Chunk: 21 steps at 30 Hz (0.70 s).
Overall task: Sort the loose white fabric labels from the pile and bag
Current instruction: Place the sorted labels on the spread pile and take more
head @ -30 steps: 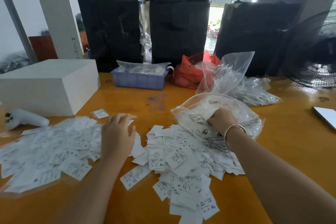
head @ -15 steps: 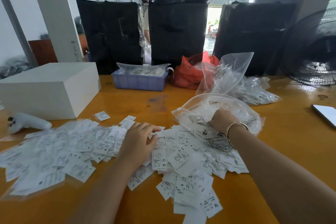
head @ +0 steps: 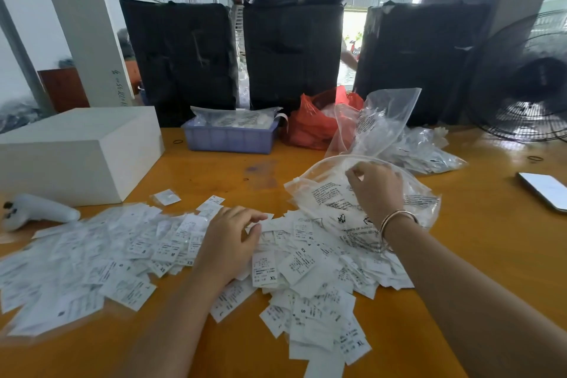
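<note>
Left hand: the left hand [head: 228, 244] lies palm down on the heap of labels [head: 294, 267], fingers loosely bent and spread, thumb tip touching the paper; it presses on them and lifts nothing.
Right hand: the right hand [head: 376, 190] sits on top of the clear bag [head: 325, 196], fingers curled and pinching the plastic near the mouth; a bangle [head: 395, 219] circles the wrist.
Clear bag: crumpled, printed with black text, lying under and around the right hand, its near edge touching the heap.
Labels: white, printed, some marked XL, S or XS; they spread from under the left hand toward the right wrist and down toward the table's near edge.
Left spread: more labels [head: 76, 267] lie flat and wide to the outer side of the left hand, blurred at the edge.
Table: the orange table [head: 478, 236] carries everything.
Beyond the hands: a white box [head: 76, 153], a blue tray [head: 230, 139], a red bag [head: 313, 126], further clear bags [head: 423, 150].
Outer right: a phone [head: 544, 190].
</note>
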Motion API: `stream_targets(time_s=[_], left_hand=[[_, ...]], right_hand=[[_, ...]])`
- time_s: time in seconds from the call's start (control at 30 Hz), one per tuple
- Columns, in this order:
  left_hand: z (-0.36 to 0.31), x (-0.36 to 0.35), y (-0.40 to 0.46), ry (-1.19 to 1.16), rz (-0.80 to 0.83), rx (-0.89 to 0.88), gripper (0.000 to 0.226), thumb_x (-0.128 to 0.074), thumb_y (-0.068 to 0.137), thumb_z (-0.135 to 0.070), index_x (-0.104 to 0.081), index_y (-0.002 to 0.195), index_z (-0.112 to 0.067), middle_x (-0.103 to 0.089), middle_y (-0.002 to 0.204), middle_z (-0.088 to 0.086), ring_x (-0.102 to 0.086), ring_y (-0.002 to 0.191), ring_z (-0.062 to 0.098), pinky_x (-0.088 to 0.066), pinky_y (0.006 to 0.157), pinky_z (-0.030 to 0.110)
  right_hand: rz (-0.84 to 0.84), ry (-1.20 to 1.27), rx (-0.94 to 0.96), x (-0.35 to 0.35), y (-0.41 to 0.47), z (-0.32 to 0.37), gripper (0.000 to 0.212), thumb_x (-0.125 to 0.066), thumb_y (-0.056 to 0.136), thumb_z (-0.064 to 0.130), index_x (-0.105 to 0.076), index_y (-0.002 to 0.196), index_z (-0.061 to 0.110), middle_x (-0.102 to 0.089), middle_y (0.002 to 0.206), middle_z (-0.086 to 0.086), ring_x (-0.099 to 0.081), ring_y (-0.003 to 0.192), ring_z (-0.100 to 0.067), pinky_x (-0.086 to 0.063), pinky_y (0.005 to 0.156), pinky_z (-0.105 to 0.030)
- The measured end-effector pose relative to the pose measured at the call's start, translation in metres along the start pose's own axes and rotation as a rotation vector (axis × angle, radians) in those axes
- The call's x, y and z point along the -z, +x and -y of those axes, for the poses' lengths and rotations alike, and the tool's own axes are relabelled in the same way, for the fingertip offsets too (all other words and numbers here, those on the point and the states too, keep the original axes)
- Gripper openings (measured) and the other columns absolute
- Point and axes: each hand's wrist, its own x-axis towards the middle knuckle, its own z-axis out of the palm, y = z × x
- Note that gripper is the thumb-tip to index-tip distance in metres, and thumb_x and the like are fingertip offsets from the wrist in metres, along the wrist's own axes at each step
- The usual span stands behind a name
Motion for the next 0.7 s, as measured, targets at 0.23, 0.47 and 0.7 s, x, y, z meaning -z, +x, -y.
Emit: stream_targets(time_s=[0.23,0.47,0.7], left_hand=[[-0.02,0.007,-0.003,-0.419,0.166,0.085,0.016,-0.049,0.089,-0.058,-0.057,0.1,-0.05,-0.058,0.096,-0.031,-0.055,0.095,-0.002,-0.042,0.076,0.013],[-0.032,0.002,-0.003,-0.723,0.163,0.282,0.012,-0.06,0.089,-0.041,-0.068,0.092,-0.032,-0.071,0.084,-0.02,-0.064,0.078,-0.006,-0.047,0.062,0.009],[-0.027,-0.01,-0.002,-0.636,0.042,0.424,0.008,-0.064,0.089,-0.026,-0.067,0.082,-0.028,-0.071,0.071,-0.013,-0.064,0.067,-0.003,-0.046,0.056,0.009]], right_hand=[[0.364,0.989,0.003,-0.002,-0.065,0.052,0.013,-0.064,0.088,0.009,-0.061,0.084,0.021,-0.071,0.069,0.004,-0.06,0.059,-0.002,-0.044,0.054,-0.013],[0.475,1.029,-0.13,-0.018,-0.088,0.054,0.006,-0.065,0.088,0.011,-0.063,0.084,0.015,-0.071,0.065,0.001,-0.059,0.052,-0.003,-0.045,0.051,-0.014],[0.456,0.841,-0.111,-0.019,-0.092,0.058,0.016,-0.064,0.089,0.013,-0.058,0.101,0.023,-0.069,0.073,-0.004,-0.055,0.052,-0.004,-0.042,0.049,-0.016]])
